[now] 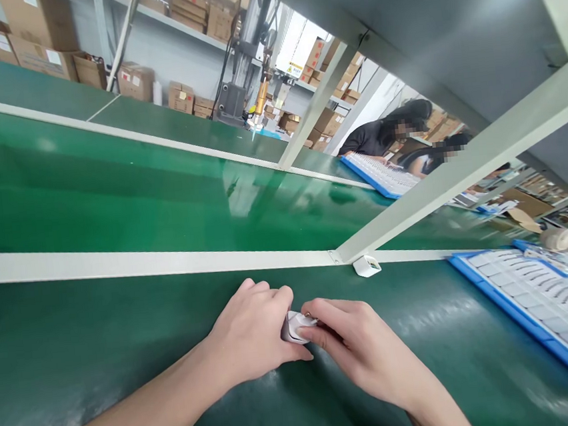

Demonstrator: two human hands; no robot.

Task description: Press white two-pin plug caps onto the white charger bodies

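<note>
Low in the middle of the head view, my left hand (255, 329) is closed around a small white plastic piece (295, 327), its fingers wrapped over the far side and its thumb underneath. My right hand (359, 340) meets it from the right, thumb and forefinger pinched on a small part at the end of the white piece. The palm side of my left hand hides much of the piece. Another white piece (367, 266), hollow at one end, lies by the foot of the slanted post.
A blue tray (493, 293) with rows of white parts stands at the right. A pale rail (168, 259) and slanted post (451, 180) border the green table (100, 338). Beyond are a green belt (111, 196), another blue tray, two people, a machine and boxes on shelves.
</note>
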